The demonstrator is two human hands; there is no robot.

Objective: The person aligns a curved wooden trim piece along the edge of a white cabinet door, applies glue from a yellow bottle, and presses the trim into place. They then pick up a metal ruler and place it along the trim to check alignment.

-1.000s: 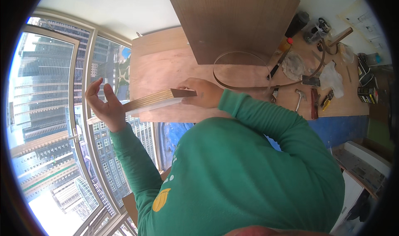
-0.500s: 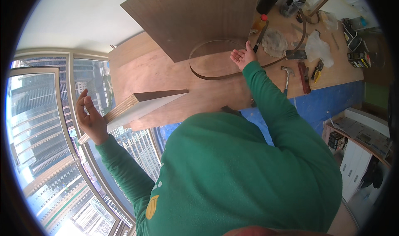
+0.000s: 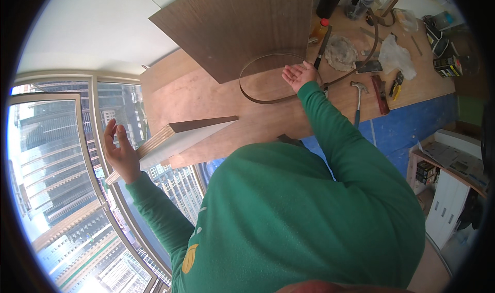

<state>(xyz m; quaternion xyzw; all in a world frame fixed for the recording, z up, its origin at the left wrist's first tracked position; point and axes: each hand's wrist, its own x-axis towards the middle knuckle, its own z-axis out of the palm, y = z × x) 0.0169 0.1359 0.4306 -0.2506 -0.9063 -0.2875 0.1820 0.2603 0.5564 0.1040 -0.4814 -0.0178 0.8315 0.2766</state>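
Observation:
My left hand (image 3: 122, 153) is raised at the end of a plywood board (image 3: 188, 135), fingers apart and palm beside its raw layered edge. The board has a pale face and a dark brown edge, and tilts over the workbench. My right hand (image 3: 300, 76) is palm up with fingers spread, over a thin dark brown edging strip (image 3: 258, 102). Whether the hand touches the strip I cannot tell. The strip curls in a loop on the bench and runs on to the right. Behind the loop stands a large brown wood-grain panel (image 3: 242, 25).
The wooden workbench (image 3: 175, 94) carries a claw hammer (image 3: 358, 99), a red-brown hand plane (image 3: 380, 94), yellow-handled pliers (image 3: 396, 87), a plastic bag (image 3: 397, 58) and a red-capped bottle (image 3: 320, 30). Blue sheeting (image 3: 392, 130) hangs at its near side. Windows (image 3: 49, 154) are at left.
The strip's loop has become smaller and rounder near my right hand. The whole view has shifted slightly, and both hands remain beside the same things.

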